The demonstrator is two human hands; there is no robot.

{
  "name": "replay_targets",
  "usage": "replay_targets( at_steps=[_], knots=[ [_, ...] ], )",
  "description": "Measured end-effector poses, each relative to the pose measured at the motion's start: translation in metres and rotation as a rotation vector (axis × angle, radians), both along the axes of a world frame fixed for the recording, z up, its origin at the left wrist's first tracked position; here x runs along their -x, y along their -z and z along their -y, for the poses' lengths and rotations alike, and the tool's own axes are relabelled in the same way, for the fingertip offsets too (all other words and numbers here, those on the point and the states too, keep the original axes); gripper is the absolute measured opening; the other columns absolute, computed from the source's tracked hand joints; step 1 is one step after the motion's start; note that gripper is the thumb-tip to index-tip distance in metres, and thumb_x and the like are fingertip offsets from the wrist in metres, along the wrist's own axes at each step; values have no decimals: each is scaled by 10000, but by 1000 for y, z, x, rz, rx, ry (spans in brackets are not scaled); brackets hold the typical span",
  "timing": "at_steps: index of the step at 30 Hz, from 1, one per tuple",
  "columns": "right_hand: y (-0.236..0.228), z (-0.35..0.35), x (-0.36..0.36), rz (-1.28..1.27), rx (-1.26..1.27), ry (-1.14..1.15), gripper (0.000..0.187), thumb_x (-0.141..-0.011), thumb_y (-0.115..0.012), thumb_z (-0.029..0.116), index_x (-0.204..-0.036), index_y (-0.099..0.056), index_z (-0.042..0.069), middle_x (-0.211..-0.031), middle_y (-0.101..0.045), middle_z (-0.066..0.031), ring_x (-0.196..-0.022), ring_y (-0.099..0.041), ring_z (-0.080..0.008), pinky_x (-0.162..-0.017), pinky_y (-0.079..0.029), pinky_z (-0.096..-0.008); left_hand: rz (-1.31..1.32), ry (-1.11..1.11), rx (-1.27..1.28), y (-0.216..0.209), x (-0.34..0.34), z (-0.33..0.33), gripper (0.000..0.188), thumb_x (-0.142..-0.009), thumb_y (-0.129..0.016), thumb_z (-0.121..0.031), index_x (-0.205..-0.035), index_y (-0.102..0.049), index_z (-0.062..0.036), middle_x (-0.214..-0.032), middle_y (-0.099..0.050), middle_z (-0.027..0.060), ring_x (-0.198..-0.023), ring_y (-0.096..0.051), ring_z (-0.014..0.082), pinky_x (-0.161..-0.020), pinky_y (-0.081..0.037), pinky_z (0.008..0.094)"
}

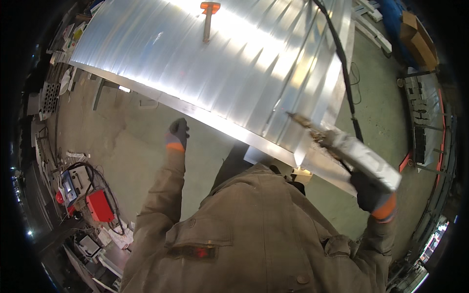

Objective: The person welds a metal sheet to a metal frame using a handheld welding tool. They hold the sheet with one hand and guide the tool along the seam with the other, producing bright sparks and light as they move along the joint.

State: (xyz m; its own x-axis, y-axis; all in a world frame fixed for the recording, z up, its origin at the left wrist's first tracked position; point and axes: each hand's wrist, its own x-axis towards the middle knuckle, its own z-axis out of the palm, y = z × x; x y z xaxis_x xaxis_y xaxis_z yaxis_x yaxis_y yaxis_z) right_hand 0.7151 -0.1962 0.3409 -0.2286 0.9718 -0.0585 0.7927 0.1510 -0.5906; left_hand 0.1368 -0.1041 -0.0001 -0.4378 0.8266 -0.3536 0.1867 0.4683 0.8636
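Observation:
My right hand (367, 191), in a dark glove with an orange cuff, is closed round the back of a long white boxy tool (364, 155) that looks like a welding gun. The gun's narrow, brownish tip points up and left over the corner of a large ribbed metal sheet (195, 73). My left hand (179, 131), gloved the same way, hangs in front of the sheet's near edge. Its fingers are loosely curled, with a gap between them and nothing in them. A tool with an orange head and metal shank (208, 24), hammer-like in shape, lies on the sheet.
A black cable (344, 68) runs over the sheet's right side towards the gun. At the left, a red box (100, 205) stands on the floor among hoses and clutter. A cardboard box (419, 41) is at the far right, with racked metal parts (419, 105) below it.

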Motion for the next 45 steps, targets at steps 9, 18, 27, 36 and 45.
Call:
replay_targets(
  at_steps=[9, 18, 27, 36, 45],
  knots=[
    [98, -138, 161, -311, 509, -252, 364, -1006, -858, 152, -1359, -796, 85, -1276, -813, -136, -1065, -814, -258, -892, -647, -396, -89, 165, 337, -41, 59, -168, 391, -1049, -796, -349, -1210, -835, 5, -799, -728, 56, -648, -638, 142, -596, -502, 306],
    [160, -237, 220, -269, 607, -233, 387, -1029, -857, 190, -1357, -793, -4, -1166, -857, -172, -1019, -818, -218, -914, -635, -366, -81, 807, 479, -14, 42, -259, 455, -1081, -659, -456, -872, -693, -53, -735, -646, 75, -605, -579, 193, -551, -464, 406],
    [232, -257, 218, -408, 708, -324, 367, -1050, -816, 218, -1406, -805, 128, -1281, -821, -167, -1050, -819, -331, -917, -657, -403, -28, 899, 648, 8, 18, -265, 216, -1041, -584, -233, -953, -681, -61, -681, -589, 38, -545, -487, 151, -510, -393, 350],
    [253, -270, 220, -535, 774, -307, 378, -1071, -818, 244, -1420, -799, 98, -1248, -843, -150, -1065, -828, -272, -938, -660, -393, 179, 913, 610, -6, 5, -261, 276, -1048, -711, -373, -995, -801, -117, -604, -512, 0, -500, -434, 136, -477, -335, 354],
    [254, -282, 214, -466, 861, -331, 384, -1063, -841, 244, -1401, -800, 67, -1212, -853, -130, -1043, -813, -227, -929, -654, -359, 187, 854, 748, -5, -1, -276, 303, -1008, -750, -416, -1009, -836, -126, -583, -527, 6, -472, -415, 142, -466, -314, 351]
  ],
)
